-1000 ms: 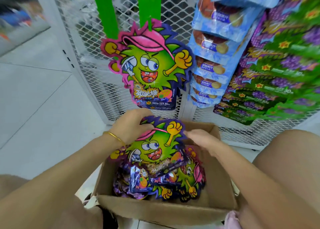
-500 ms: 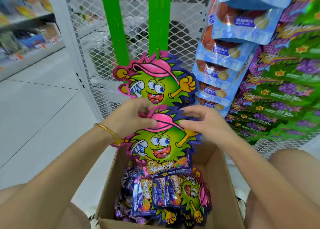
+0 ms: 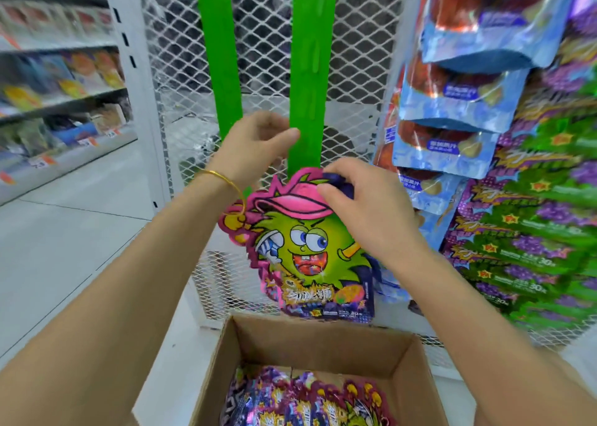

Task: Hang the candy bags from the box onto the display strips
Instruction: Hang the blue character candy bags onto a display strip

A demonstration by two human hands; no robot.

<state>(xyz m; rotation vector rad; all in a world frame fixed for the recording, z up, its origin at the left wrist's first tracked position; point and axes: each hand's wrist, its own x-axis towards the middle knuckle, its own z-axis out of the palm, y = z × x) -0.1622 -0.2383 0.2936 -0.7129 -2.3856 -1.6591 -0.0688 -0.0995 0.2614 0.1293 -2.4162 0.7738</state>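
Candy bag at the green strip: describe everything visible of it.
The candy bag is a glossy, die-cut pouch: green spiky cartoon face, pink cap, jagged pink-purple border, purple band with yellow lettering below. It is roughly upright at the foot of the green strip, above the cardboard box. The right hand pinches its top edge; the left hand pinches the strip just above.
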